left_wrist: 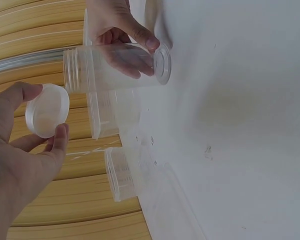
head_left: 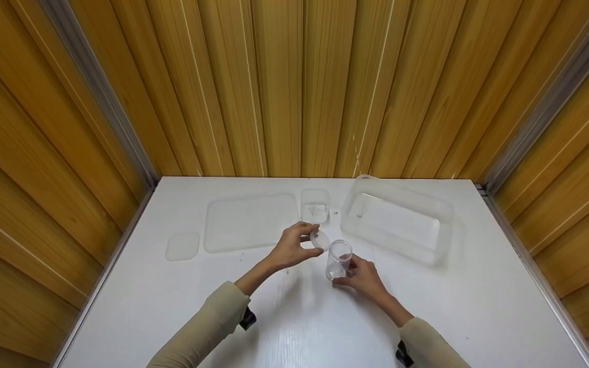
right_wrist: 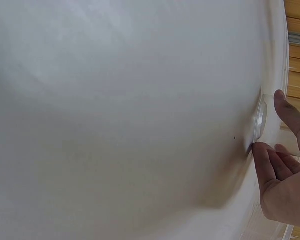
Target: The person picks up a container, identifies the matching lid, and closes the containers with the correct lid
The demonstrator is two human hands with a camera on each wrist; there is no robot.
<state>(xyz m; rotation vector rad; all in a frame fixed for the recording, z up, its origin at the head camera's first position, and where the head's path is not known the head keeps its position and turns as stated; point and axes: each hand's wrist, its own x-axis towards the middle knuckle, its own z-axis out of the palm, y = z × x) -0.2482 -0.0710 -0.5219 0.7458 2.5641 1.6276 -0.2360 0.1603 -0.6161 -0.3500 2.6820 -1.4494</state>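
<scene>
A round translucent lid (left_wrist: 47, 111) is pinched by its edge between the thumb and fingers of my left hand (head_left: 294, 246). It is tilted, beside the open mouth of a clear plastic jar (head_left: 339, 259) and apart from it. The jar has a threaded neck, which shows in the left wrist view, and nothing is visible inside. My right hand (head_left: 363, 277) grips the jar low on its side, thumb and fingers around it. In the right wrist view the jar's base (right_wrist: 260, 120) is close to the tabletop, with the right fingers (right_wrist: 275, 162) beside it.
Behind the hands stands a small clear square container (head_left: 315, 205). To the right is a large translucent rectangular box (head_left: 397, 220). A large flat rectangular lid (head_left: 251, 222) and a small square lid (head_left: 182, 246) lie to the left. Wood-patterned panels (head_left: 294, 92) enclose the white table (head_left: 294, 327).
</scene>
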